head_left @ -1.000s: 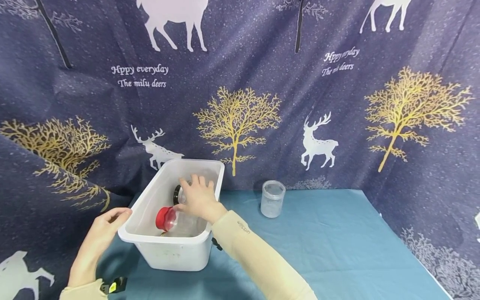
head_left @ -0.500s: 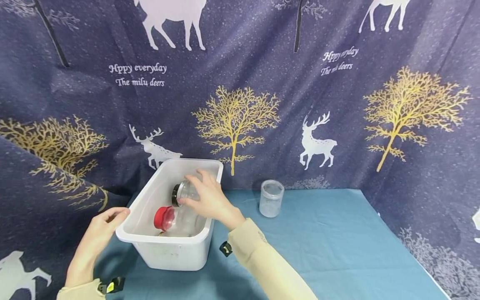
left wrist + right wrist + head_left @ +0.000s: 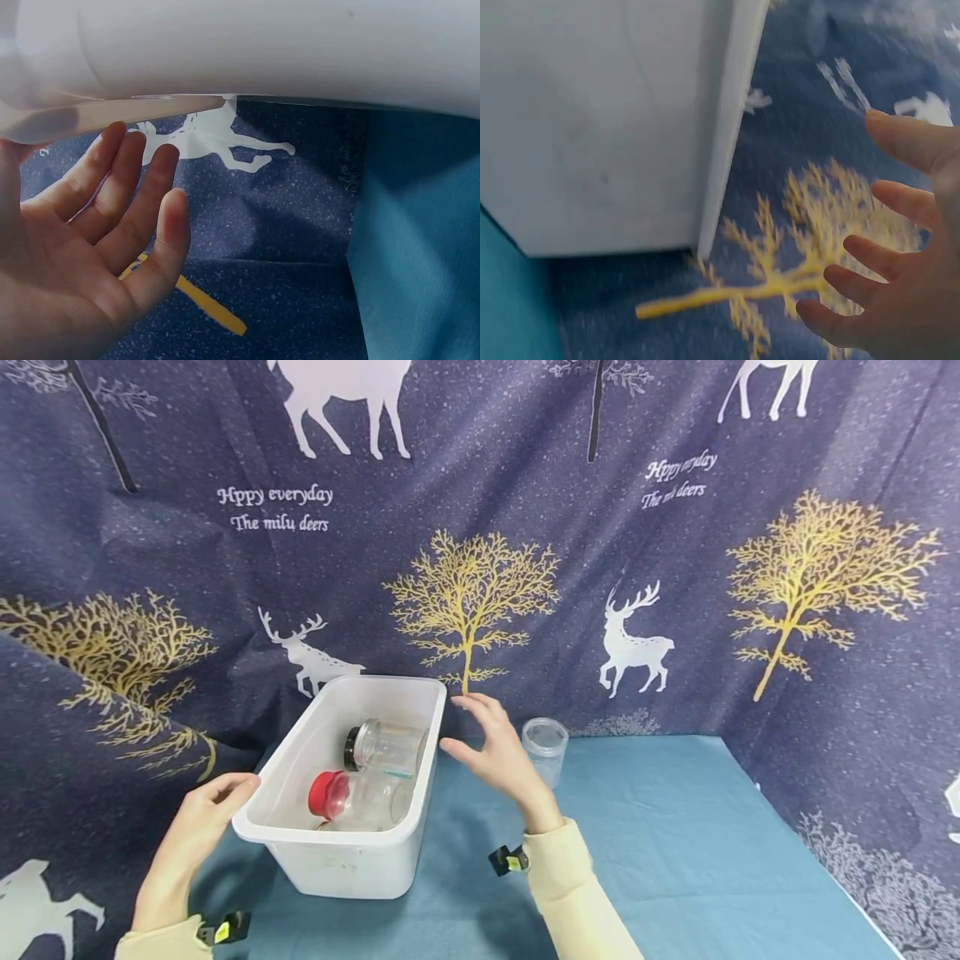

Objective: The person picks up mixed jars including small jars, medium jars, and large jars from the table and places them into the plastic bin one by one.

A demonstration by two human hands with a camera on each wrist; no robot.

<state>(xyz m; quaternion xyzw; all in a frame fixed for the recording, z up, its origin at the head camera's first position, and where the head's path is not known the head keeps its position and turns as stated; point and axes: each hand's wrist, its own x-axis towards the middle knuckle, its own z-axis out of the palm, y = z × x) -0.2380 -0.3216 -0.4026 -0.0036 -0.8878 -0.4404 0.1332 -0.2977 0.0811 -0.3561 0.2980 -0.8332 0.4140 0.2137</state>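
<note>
A white plastic bin (image 3: 352, 864) stands on the table, two clear jars lying inside it. The nearer one has a red lid (image 3: 327, 794); the farther jar (image 3: 390, 747) has a black lid. My left hand (image 3: 198, 822) holds the bin's rim at its left front corner, thumb at the rim and fingers loosely curled outside, as the left wrist view shows. To the right of the bin, my right hand (image 3: 498, 752) hovers with spread fingers and nothing between them. Behind this hand stands a clear jar (image 3: 545, 747), its lower left part hidden by it.
A teal cloth (image 3: 675, 843) covers the table. Right behind it hangs a dark blue curtain (image 3: 525, 485) printed with deer and golden trees; it also hangs along the left and right sides.
My right hand has let go of the black-lidded jar inside the bin, lifted out and moved right past the rim. The left hand has stayed at the rim.
</note>
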